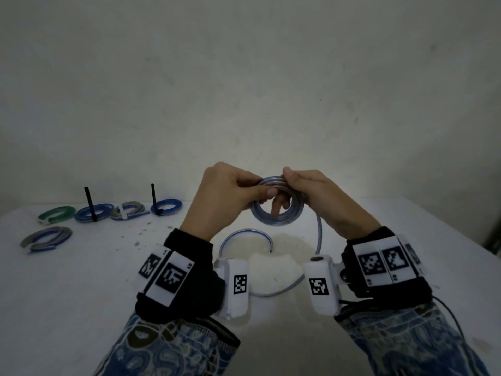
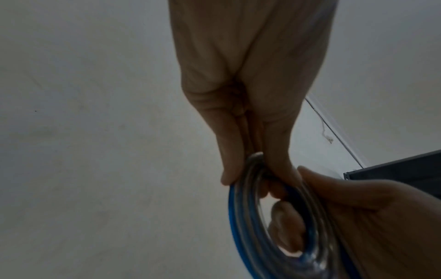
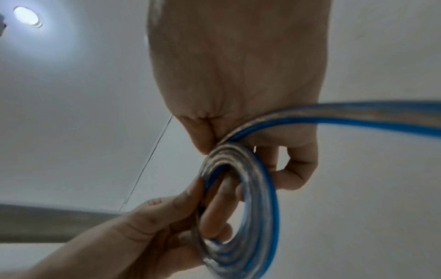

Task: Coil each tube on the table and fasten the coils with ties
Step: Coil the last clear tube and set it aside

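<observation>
At frame centre, above the white table (image 1: 81, 280), the left hand (image 1: 217, 196) and right hand (image 1: 317, 196) both pinch a part-wound clear blue-striped tube coil (image 1: 275, 213); its loose tail (image 1: 318, 234) likely needs winding before tying.

Dim, vignetted head view; ceiling lamp (image 3: 28, 16) glares (right wrist), hands motion-blurred.

No readable words, brands or numbers are showing; only black-and-white square code markers are sitting on the wristbands (image 1: 168, 275) and wrist cameras (image 1: 321, 287).
</observation>
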